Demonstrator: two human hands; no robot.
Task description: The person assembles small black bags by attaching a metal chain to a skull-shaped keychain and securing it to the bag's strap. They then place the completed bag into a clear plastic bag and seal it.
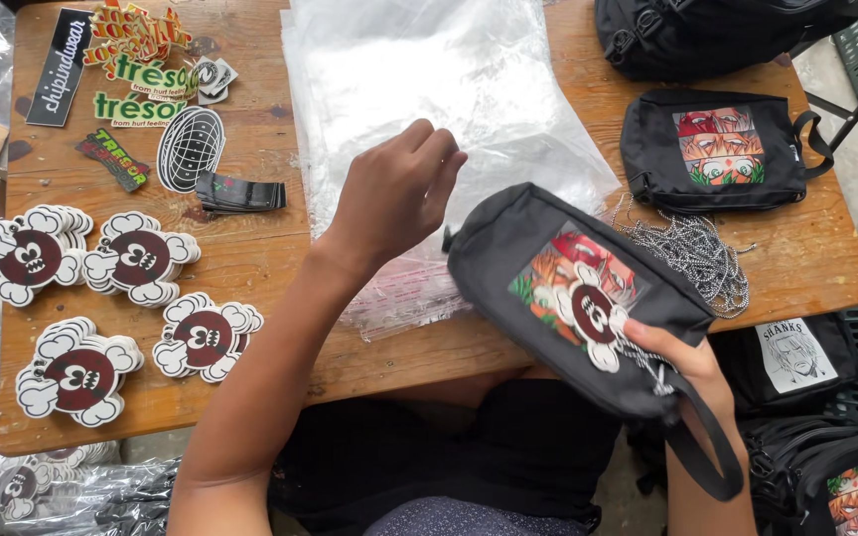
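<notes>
Looking down, I see the right hand (682,359) clamped round the near end of a black pouch (568,298), thumb pinning a skull-shaped sticker (593,316) and a ball chain against its printed face. The pouch hangs tilted over the near edge of the wooden table (250,248). Just left of the pouch, the left hand (394,194) hovers over a stack of clear plastic bags (429,79), fingers loosely curled, gripping nothing I can make out. Beyond the pouch lies a second black pouch (712,149).
</notes>
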